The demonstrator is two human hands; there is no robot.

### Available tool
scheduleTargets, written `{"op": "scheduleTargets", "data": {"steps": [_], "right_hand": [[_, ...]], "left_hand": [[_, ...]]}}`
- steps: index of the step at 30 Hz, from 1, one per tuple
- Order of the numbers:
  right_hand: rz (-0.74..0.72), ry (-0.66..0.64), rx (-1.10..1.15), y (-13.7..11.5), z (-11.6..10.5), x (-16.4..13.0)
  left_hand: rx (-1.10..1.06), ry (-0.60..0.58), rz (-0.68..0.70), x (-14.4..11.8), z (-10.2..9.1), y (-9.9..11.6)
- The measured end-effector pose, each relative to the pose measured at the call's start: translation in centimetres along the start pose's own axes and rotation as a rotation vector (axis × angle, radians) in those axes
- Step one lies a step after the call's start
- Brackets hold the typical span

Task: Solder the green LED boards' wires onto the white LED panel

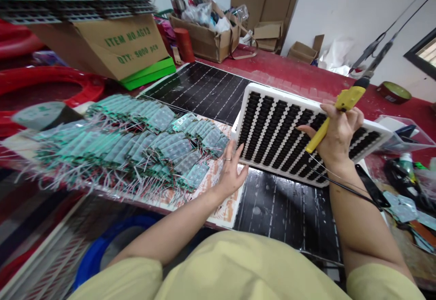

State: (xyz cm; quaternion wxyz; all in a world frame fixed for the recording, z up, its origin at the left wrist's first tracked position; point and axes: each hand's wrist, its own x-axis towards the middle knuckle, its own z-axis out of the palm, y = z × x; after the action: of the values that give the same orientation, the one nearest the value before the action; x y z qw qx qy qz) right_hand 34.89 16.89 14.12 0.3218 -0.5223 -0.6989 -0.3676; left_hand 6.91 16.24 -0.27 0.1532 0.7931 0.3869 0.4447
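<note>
A white tray [279, 92] packed with rows of small black parts is tilted up in front of me over a dark solar panel [282, 209]. My left hand [233, 170] grips its lower left corner, thumb in front and some fingertips hidden behind the edge. My right hand [339, 132] is wrapped around a yellow soldering gun [318, 135], with a black cord and a thin wire trailing from its handle. That hand also lies against the tray's upper right edge. Left of the tray are piles of small green circuit boards [119, 143] with white wires.
A second dark panel [200, 86] lies behind the tray. Cardboard boxes [126, 41] stand at the back left, beside a box of bottles and bags [207, 41]. At right are a tape roll [393, 93], a clear bin [422, 134] and loose tools; cords hang above.
</note>
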Motion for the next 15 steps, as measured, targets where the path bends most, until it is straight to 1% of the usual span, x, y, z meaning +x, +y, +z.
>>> {"op": "scheduleTargets", "data": {"steps": [2, 3, 5, 7, 9, 11, 13, 15], "right_hand": [[-0.046, -0.012, 0.012, 0.7, -0.9, -0.1], [-0.044, -0.020, 0.024, 1.2, -1.6, -0.1], [0.004, -0.006, 0.057, 2.5, -3.0, -0.3], [0.079, 0.023, 0.083, 4.1, -4.1, -0.6], [0.161, 0.052, 0.079, 5.7, -4.7, -0.9], [0.245, 0.052, 0.074, 6.8, -5.0, -1.3], [0.323, 0.017, 0.085, 7.5, -5.1, -1.6], [0.374, -0.015, 0.103, 8.0, -5.2, -1.9]], "left_hand": [[0.061, 0.099, 0.143, 1.4, -1.0, 1.3], [0.074, 0.135, 0.227, 2.5, -1.6, 2.2], [0.047, 0.177, 0.423, 5.4, -2.5, 4.0], [0.075, 0.216, 0.514, 8.6, -2.7, 5.5], [0.156, 0.204, 0.542, 11.5, -1.9, 6.4], [0.217, 0.166, 0.568, 13.8, -0.7, 6.5], [0.266, 0.124, 0.603, 15.3, 0.6, 6.3], [0.314, 0.088, 0.639, 16.1, 1.5, 6.0]]}}
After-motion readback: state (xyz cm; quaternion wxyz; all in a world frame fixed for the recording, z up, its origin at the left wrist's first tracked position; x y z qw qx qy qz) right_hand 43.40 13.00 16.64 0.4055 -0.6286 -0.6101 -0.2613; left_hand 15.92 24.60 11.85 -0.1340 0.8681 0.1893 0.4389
